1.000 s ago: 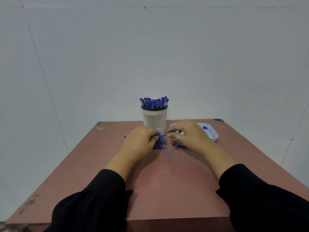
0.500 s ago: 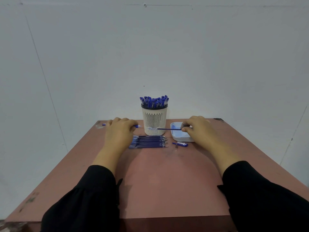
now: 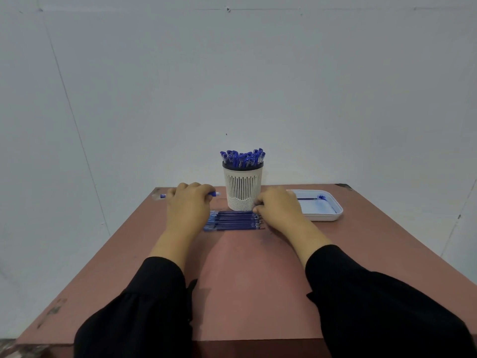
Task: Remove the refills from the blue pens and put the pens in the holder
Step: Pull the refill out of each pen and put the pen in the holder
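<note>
One reddish-brown table [image 3: 245, 293], pale wall [image 3: 232, 73]

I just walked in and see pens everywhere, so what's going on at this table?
A person in black sleeves is taking blue pens apart at a reddish-brown table. The left hand grips a blue pen, held level beside the white slotted pen holder, which is already full of blue pens. The right hand rests at the tip end of a row of blue pens lying in front of the holder. One thin refill lies in the white plastic tray to the right.
</note>
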Available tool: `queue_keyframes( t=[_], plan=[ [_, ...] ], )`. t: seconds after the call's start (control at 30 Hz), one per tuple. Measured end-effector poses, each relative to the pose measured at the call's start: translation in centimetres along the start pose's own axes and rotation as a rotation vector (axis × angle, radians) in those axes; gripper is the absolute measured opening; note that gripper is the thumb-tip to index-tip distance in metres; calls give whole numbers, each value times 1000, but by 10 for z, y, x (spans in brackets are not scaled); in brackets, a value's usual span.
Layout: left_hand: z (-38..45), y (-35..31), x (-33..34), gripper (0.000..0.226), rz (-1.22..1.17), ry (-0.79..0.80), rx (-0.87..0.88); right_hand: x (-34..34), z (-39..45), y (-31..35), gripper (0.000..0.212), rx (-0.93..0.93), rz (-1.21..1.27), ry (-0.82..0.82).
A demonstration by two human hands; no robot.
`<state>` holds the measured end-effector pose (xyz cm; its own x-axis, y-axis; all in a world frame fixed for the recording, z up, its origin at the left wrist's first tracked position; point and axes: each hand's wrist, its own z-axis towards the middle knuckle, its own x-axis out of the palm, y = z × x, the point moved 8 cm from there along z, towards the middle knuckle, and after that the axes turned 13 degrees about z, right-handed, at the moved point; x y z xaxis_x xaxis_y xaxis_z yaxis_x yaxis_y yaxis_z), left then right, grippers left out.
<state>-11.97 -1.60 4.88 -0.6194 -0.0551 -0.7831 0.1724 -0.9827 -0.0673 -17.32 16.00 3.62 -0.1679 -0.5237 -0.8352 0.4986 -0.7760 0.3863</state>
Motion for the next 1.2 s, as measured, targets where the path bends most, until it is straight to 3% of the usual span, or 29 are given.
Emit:
queue_keyframes(
  t=[0.43,0.63,0.97,1.2],
  plan=[
    [-1,-16,3,25,-67,-9,56,-11,4,-8,20,-8,37,-80],
    [-6,-45,9,24,-29,15,187,-44,9,-63,20,196,107,-149],
    [-4,-54,13,25,-48,11,224,-34,19,-91,37,312,-150,112],
    [-4,-52,11,24,-59,15,220,-26,18,-96,44,307,-232,173]
  ],
)
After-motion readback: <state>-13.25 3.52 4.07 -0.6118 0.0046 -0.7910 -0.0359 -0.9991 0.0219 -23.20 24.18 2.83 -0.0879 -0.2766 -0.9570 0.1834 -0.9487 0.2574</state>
